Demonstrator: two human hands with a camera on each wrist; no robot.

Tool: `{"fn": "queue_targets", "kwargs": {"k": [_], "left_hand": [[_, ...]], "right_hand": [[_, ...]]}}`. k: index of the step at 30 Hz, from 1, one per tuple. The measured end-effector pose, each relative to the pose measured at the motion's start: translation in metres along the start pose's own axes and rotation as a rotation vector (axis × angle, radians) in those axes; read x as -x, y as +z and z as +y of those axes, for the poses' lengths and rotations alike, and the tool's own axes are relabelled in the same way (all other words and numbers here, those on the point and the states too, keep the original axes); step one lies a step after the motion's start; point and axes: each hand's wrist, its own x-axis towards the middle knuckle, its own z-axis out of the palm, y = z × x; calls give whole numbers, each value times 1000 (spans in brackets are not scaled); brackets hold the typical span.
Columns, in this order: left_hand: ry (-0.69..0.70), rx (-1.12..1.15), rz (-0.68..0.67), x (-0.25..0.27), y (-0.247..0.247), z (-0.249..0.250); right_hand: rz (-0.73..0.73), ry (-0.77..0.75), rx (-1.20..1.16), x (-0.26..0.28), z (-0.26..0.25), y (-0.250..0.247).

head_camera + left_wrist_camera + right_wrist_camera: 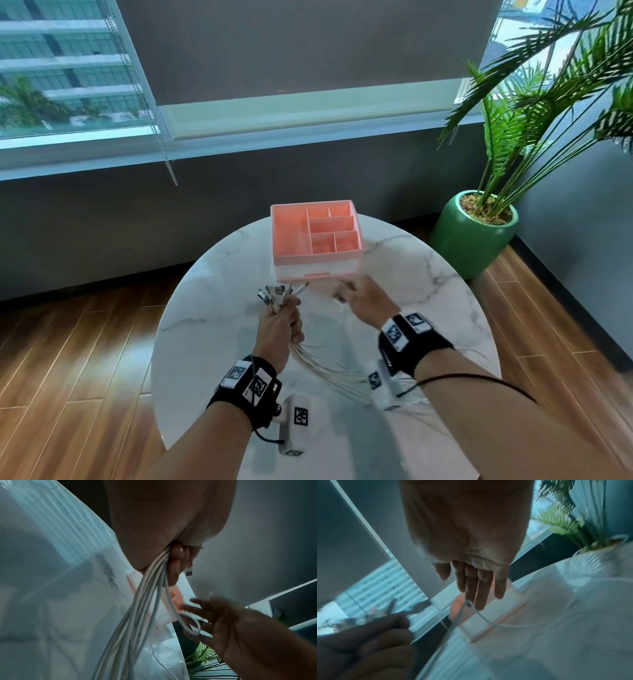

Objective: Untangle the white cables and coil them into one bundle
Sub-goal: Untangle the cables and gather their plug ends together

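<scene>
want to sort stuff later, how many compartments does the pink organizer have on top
6 in the pink organizer: one long on the left, two at the back right, one wide mid-right, two front right.

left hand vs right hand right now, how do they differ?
The left hand is a closed fist gripping the white cables just below their plugs; the right hand has straight, spread fingers. The left holds the whole bunch, while the right has only one cable loop draped over its fingers. The left sits nearer the person; the right reaches close to the pink organizer. Both are above the marble table.
</scene>
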Motion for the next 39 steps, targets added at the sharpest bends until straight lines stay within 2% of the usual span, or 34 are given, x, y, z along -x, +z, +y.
{"fn": "queue_targets", "kwargs": {"k": [3, 7, 11, 17, 23, 29, 31, 35, 39], "left_hand": [[38, -52, -32, 5, 3, 4], [79, -80, -104, 8, -2, 10], [39, -72, -137, 8, -9, 11], [-29, -91, -195, 7, -10, 3], [13, -252, -205, 2, 0, 5], [-20, -214, -144, 4, -1, 3], [-21, -210, -122, 5, -1, 2], [16, -108, -106, 1, -1, 9], [59, 49, -20, -4, -4, 22]], "right_hand": [[-77, -37, -219, -13, -35, 31], [-33, -98, -250, -19, -53, 51], [-88, -135, -243, -17, -49, 57], [-172, -127, -117, -14, -63, 43], [-200, -293, 142, -8, -85, 48], [-273, -377, 233, -8, -84, 49], [-279, -340, 112, -9, -77, 50], [-108, -269, -197, 6, -63, 63], [-247, -102, -390, 23, -34, 88]]}}
